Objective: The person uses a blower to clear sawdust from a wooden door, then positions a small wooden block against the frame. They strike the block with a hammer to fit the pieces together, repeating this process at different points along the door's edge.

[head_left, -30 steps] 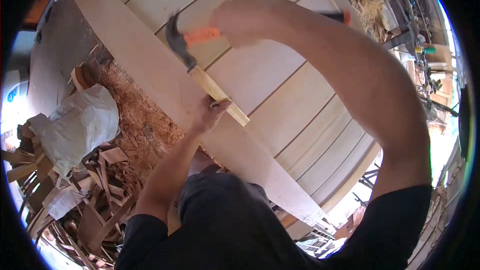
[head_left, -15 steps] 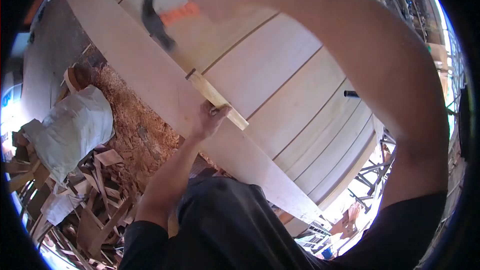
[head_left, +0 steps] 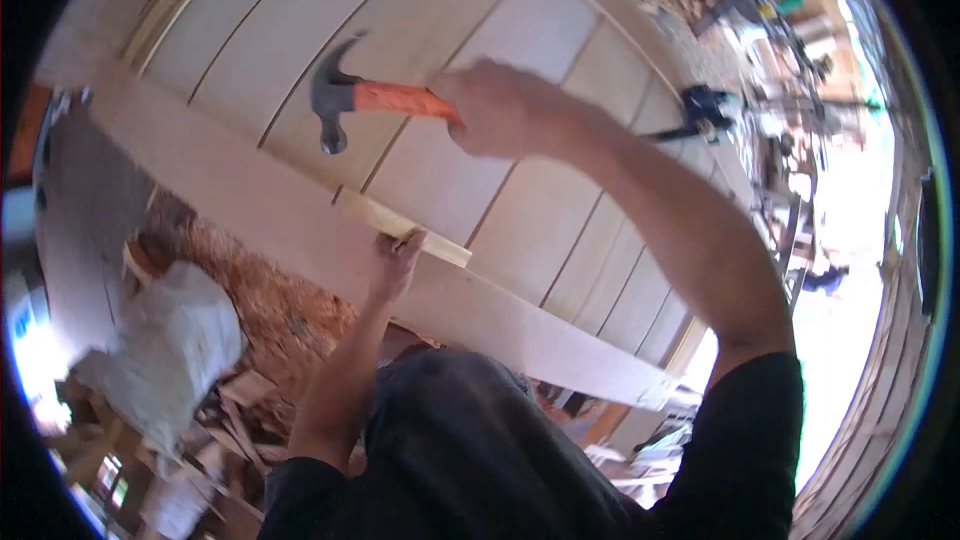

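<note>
My right hand is closed around the orange handle of a claw hammer. The dark hammer head is raised over the planked wooden panel, its striking face pointing down in the view. My left hand has its fingers closed on a short, pale wood strip. That strip lies along the seam between the panel and a long, wide board; a dark mark shows at its far end.
A white sack lies at the left, beside reddish shavings and scrap wood. A dark clamp-like tool stands at the panel's far right edge. My knee is close below the long board.
My right hand and the hammer have moved lower in view, and the hammer is less blurred. My left hand stays on the wood strip. The whole view has turned and shifted.
</note>
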A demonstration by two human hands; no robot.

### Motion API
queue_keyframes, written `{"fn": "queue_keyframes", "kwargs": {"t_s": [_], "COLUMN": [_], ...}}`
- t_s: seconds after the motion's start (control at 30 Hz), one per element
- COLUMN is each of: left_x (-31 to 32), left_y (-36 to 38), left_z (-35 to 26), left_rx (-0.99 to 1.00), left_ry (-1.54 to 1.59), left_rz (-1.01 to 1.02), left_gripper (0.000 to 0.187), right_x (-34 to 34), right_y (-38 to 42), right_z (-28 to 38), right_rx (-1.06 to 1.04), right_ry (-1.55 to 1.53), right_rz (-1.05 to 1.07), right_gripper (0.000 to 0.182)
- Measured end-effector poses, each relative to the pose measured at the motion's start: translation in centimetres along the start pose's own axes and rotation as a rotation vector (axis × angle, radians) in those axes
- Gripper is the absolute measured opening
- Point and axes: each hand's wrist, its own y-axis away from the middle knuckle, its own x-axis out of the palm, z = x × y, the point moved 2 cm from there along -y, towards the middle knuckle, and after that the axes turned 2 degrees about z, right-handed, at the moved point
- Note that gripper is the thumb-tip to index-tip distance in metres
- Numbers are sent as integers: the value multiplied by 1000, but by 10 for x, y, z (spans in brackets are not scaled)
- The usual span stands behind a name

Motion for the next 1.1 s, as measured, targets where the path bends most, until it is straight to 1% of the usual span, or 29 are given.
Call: {"fn": "queue_keyframes", "kwargs": {"t_s": [0.03,0.13,0.2,0.27,0.33,0.4,0.47,0.5,0.57,0.6,0.67,0.77,0.87,0.9,0.97,1.07,1.1], "left_x": [-2,-20,-35,-61,-48,-43,-60,-66,-59,-56,-35,-49,-58,-62,-70,-92,-102], "left_y": [3,-5,-4,-11,-2,9,7,2,6,10,23,22,22,25,24,9,-2], "left_z": [-5,33,-4,-4,-41,-59,-70,-59,-41,-45,-63,-54,-66,-72,-95,-121,-123], "left_rx": [3,-186,-459,-385,-303,-307,-401,-393,-347,-323,-265,-228,-228,-272,-339,-241,-199], "left_ry": [-80,223,203,337,238,72,-160,-274,-485,-592,-687,-649,-479,-381,-178,102,126], "left_rz": [17,-20,4,111,0,5,140,228,205,179,182,170,121,76,-20,-130,-154], "left_gripper": [26,24,23,28,27,26,25,23,22,22,22,25,35,38,43,46,45], "right_x": [15,99,186,278,347,415,466,475,485,498,508,538,532,539,556,581,579], "right_y": [32,138,211,284,346,396,426,436,439,438,434,431,431,430,429,432,427], "right_z": [-15,-57,-72,-80,-69,-62,-55,-50,-43,-44,-45,-57,-60,-62,-68,-73,-77], "right_rx": [95,427,588,808,1099,1190,1223,1247,1257,1264,1243,1182,1255,1266,1284,1284,1282], "right_ry": [-111,-461,-592,-699,-1356,-1539,-1659,-1705,-1807,-1886,-1881,-1811,-1710,-1766,-1736,-1656,-1619], "right_rz": [-77,-322,-587,-654,-687,-782,-865,-910,-978,-965,-968,-1031,-953,-987,-976,-990,-1006], "right_gripper": [25,26,30,29,25,20,21,21,22,24,22,21,22,22,19,18,19]}}
